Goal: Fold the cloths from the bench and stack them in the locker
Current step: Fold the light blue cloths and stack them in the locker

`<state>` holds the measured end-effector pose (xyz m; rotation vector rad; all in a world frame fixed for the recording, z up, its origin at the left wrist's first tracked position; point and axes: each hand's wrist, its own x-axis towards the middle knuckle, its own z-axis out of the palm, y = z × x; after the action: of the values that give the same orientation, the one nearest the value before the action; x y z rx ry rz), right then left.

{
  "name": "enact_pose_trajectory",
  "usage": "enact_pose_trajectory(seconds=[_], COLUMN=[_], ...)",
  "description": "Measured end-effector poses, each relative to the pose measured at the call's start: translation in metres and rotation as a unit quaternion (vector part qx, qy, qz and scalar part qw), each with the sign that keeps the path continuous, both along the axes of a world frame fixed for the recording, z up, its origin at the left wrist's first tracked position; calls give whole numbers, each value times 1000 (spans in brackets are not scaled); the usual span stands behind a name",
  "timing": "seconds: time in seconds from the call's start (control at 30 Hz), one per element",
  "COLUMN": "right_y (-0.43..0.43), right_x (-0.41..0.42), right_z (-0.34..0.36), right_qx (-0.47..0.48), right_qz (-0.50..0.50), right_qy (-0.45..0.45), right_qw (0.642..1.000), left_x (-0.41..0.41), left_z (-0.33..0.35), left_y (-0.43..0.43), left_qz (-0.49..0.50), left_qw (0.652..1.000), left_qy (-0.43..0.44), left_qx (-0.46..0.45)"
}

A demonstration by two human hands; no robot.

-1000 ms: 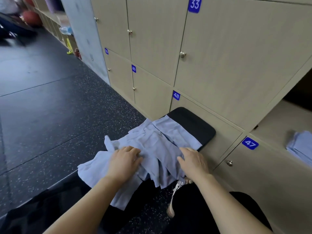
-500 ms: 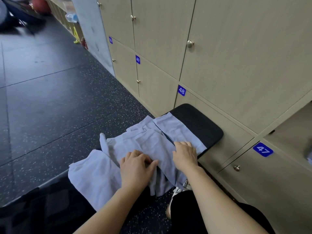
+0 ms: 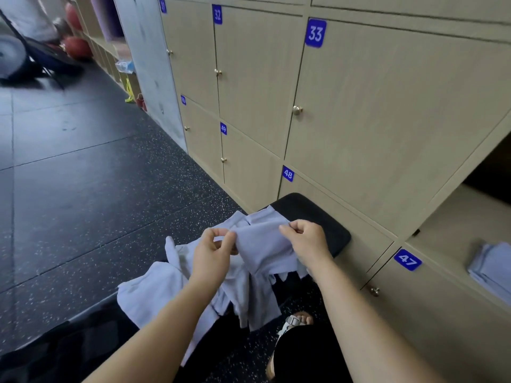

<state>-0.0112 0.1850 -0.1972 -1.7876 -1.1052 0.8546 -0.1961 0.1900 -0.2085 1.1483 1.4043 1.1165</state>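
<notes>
Both hands now lift off the pile: left hand (image 3: 213, 252) and right hand (image 3: 307, 241) each pinch the top edge of one cloth (image 3: 262, 244), holding it raised above the bench (image 3: 318, 214). Its lower part hangs into the pile (image 3: 154, 288) of loose cloths. Folded cloths (image 3: 495, 266) lie in the open locker (image 3: 456, 225) at right.

Hands: left hand (image 3: 213, 251) and right hand (image 3: 305, 240) pinch a pale cloth (image 3: 264, 248), centre frame.
Bench (image 3: 318, 217): more cloths (image 3: 154, 286) heaped.
Locker (image 3: 467, 217): folded stack (image 3: 492, 268), right edge.
</notes>
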Motion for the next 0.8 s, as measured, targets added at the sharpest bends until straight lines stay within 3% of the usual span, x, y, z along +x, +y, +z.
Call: enact_pose_trajectory(seconds=[0.1, 0.17, 0.3, 0.37, 0.53, 0.67, 0.8], right_y=[-6, -9, -21, -26, -33, -39, -42], right_x=[-7, -9, -8, -6, -6, -5, -4], right_z=[27, 42, 69, 82, 113, 139, 156], right_qx=[46, 75, 118, 153, 232, 256, 284], right_qz=[-33, -43, -38, -43, -64, -46, -52], right_qy=[44, 52, 42, 3, -120, 5, 27], right_qw=[997, 995, 991, 987, 963, 965, 957], left_x=[-3, -5, -13, -17, -17, -14, -9], left_z=[23, 40, 70, 84, 123, 144, 161], left_y=[-2, -3, -2, 0, 0, -2, -6], left_qz=[-71, -105, -109, -102, -104, -102, -108], left_qw=[997, 992, 987, 985, 958, 960, 976], left_qy=[-15, 29, 58, 62, 165, 143, 69], left_qx=[20, 62, 104, 124, 211, 218, 176])
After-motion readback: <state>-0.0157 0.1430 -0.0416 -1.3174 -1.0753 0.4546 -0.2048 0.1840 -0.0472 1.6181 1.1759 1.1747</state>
